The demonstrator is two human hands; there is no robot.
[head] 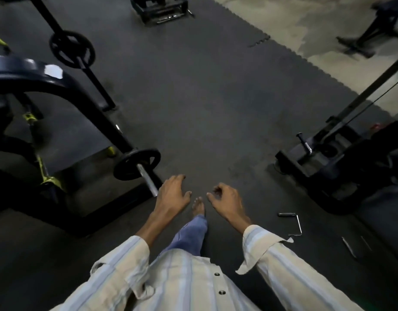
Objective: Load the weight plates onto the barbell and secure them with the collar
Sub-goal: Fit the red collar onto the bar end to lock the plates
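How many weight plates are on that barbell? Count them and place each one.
2. One weight plate sits on the barbell near its bare near end, by the left hand. The other plate is at the far end. More could be hidden.

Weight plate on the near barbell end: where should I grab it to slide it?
Grip the weight plate by its rim, one hand each side, coming from the sleeve's free end. It stands upright on the sleeve, and its cutouts give the fingers a hold.

A weight plate (137,163) sits on the barbell (146,178) left of both hands, a bent handle (292,223) lying right.
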